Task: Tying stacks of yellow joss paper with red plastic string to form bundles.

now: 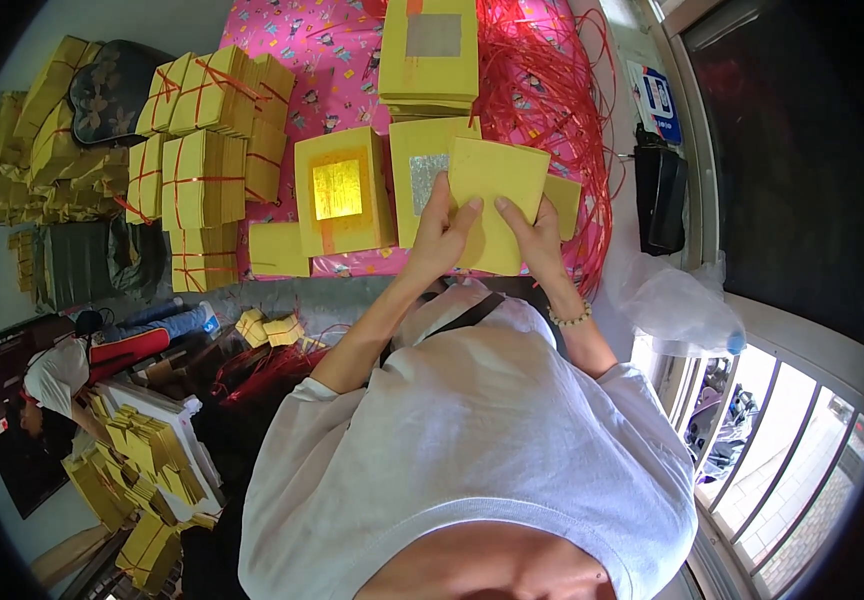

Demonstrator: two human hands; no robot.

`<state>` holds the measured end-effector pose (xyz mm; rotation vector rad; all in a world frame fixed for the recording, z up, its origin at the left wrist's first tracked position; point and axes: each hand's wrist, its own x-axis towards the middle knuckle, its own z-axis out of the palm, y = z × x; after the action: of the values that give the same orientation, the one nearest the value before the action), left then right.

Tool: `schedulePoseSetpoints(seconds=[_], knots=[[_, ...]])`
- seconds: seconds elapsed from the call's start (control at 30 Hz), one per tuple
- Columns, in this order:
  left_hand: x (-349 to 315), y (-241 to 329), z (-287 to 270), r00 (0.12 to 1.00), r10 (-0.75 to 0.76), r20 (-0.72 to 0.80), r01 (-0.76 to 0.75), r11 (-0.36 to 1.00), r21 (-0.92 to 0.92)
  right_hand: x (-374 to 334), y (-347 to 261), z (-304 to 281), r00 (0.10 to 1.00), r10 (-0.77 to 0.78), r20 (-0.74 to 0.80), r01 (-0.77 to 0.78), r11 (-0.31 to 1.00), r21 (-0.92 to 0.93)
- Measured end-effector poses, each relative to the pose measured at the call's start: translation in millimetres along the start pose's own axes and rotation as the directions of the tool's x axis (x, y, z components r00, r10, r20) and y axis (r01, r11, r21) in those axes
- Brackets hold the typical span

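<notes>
Both my hands grip a small stack of yellow paper sheets (pixel 500 170) in front of my chest, over the table's near edge. My left hand (pixel 441 230) clasps its left side, thumb on top; my right hand (pixel 538 235) does the same on the right. Behind it, partly covered, is a yellow paper stack with a silver square (pixel 427 180). To the left stands a stack with a gold square (pixel 339 190). A taller silver-marked stack (pixel 432 85) rises farther back. Low yellow sheets (pixel 278 250) lie at the front left, and more yellow paper (pixel 563 205) shows beyond my right hand.
Red strings (pixel 542 90) spread over the pink patterned tablecloth (pixel 337 40) at the right. Bundles tied with red string (pixel 202 180) are piled on the left. A person (pixel 60 368) bends over more yellow bundles (pixel 152 445) at lower left. A plastic bag (pixel 677 310) hangs near the barred window.
</notes>
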<state>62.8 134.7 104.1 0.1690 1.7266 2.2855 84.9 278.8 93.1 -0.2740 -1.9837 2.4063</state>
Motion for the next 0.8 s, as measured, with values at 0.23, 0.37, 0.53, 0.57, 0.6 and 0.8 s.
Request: schedulePoseSetpoints(seconds=[0.23,0.37,0.53,0.57,0.6,0.8], knots=[[6,2,-5,0.997,-0.08,-0.002,0.08,0.997,-0.007,3,-4,0,0.999,0.045,0.008,-0.044,0.999,-0.029],[15,5,-8,0.979,-0.203,0.021,0.204,0.975,-0.091,9,-10,5,0.984,0.175,-0.018,-0.174,0.984,0.043],[20,5,-9,0.968,-0.247,0.038,0.25,0.955,-0.159,13,-9,4,0.985,0.172,-0.003,-0.171,0.983,0.059],[20,4,-10,0.971,-0.234,0.044,0.238,0.959,-0.153,12,-10,3,0.984,0.177,0.011,-0.177,0.983,0.057],[19,3,-9,0.972,-0.231,0.044,0.235,0.96,-0.152,12,-11,4,0.983,0.182,0.025,-0.183,0.982,0.055],[10,3,-5,0.984,-0.175,0.016,0.175,0.984,-0.036,8,-11,-1,0.992,0.118,-0.054,-0.114,0.991,0.065]])
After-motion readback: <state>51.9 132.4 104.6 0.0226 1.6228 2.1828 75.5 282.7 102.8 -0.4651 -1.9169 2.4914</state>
